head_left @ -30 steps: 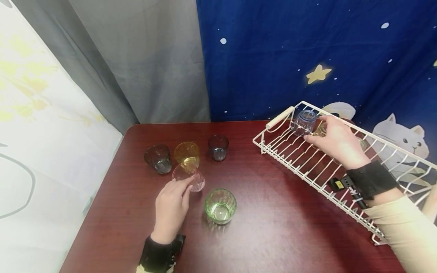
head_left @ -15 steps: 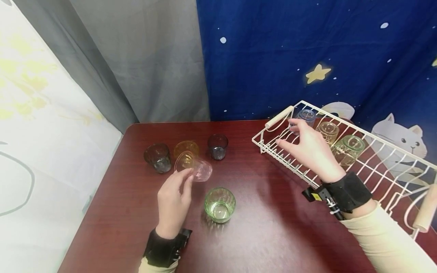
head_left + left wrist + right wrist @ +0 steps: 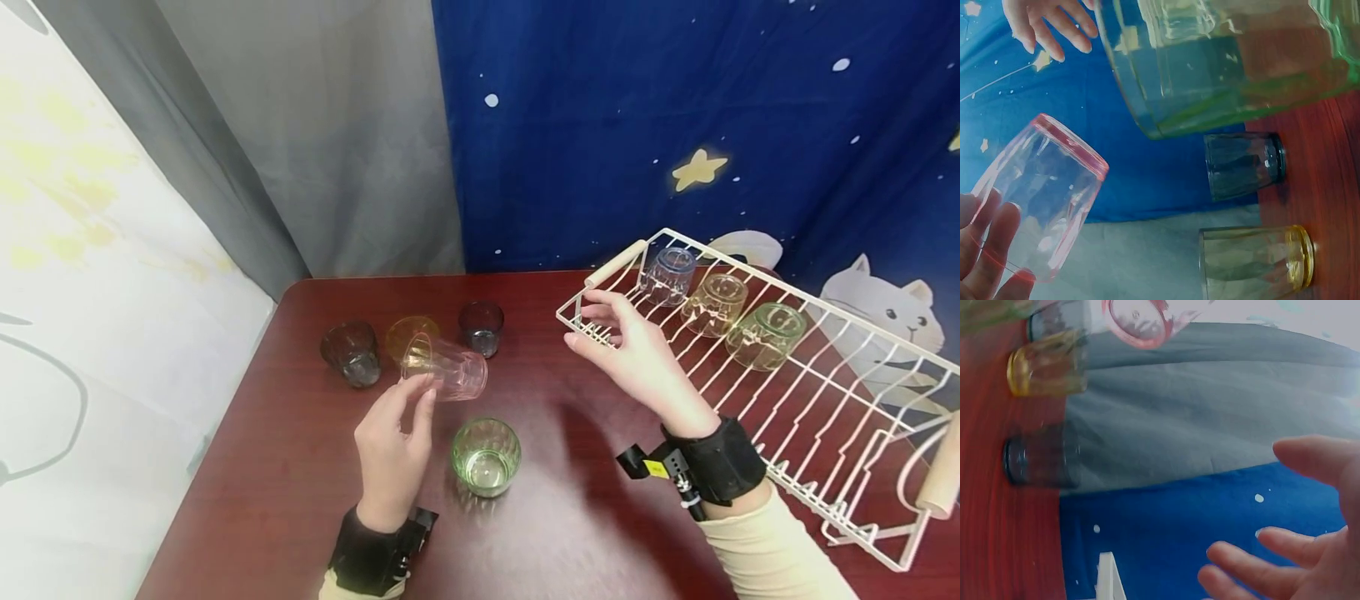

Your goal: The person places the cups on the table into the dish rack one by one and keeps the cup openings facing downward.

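While the left hand pinches a pink glass, the right hand is free

Because the pink glass overlaps it from my head camera, I see only part of the yellow glass at its ten o'clock. With twelve at the far edge of the table, the pink glass lies tilted over, base toward three, its rim caught between left thumb and fingers. The right thumb and fingers are well apart, loosely bent, holding nothing. Around the pink glass, the green glass stands at five, the blue-grey glass at one, the dark grey glass at nine. At three, the right hand hides some of the wire rack, whose right handle the frame cuts.

Only the head view gives me the rack's upturned blue glass, upturned amber glass and upturned green glass. Through the left wrist view I find the pink glass clear of the table, which I cannot judge from above; the green glass is cropped there. My right wrist view is smeared, yet shows the pink base, cropped at twelve.
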Demonstrator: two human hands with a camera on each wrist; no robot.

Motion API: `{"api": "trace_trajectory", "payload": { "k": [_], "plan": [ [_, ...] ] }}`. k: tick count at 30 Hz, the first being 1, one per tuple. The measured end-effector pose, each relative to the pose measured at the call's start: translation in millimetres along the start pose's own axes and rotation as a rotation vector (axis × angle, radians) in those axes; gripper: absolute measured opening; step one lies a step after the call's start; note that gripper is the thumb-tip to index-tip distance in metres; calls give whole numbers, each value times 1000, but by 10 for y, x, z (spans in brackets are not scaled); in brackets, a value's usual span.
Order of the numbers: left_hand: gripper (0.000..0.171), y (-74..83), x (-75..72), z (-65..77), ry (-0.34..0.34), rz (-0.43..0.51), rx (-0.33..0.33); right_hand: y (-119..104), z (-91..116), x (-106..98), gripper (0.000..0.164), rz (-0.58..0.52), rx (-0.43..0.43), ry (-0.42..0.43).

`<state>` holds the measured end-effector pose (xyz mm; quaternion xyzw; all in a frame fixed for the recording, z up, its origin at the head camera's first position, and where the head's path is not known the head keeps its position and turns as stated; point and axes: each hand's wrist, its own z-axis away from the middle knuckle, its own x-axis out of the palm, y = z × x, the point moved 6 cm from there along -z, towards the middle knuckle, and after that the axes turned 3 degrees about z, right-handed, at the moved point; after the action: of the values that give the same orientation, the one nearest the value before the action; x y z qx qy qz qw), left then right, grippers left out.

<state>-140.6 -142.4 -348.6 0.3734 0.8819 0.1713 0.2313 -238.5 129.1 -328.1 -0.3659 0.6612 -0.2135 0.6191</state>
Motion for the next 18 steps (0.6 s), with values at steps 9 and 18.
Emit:
{"api": "trace_trajectory", "payload": {
  "k": [9,18],
  "plan": [
    [22,35,67,29,-1,111,-34,-15,44,329,57,-214,-53,-92],
    [15,28,204,81,-46,228,-238,-82,146,590,60,-346,-153,-198]
  ]
}}
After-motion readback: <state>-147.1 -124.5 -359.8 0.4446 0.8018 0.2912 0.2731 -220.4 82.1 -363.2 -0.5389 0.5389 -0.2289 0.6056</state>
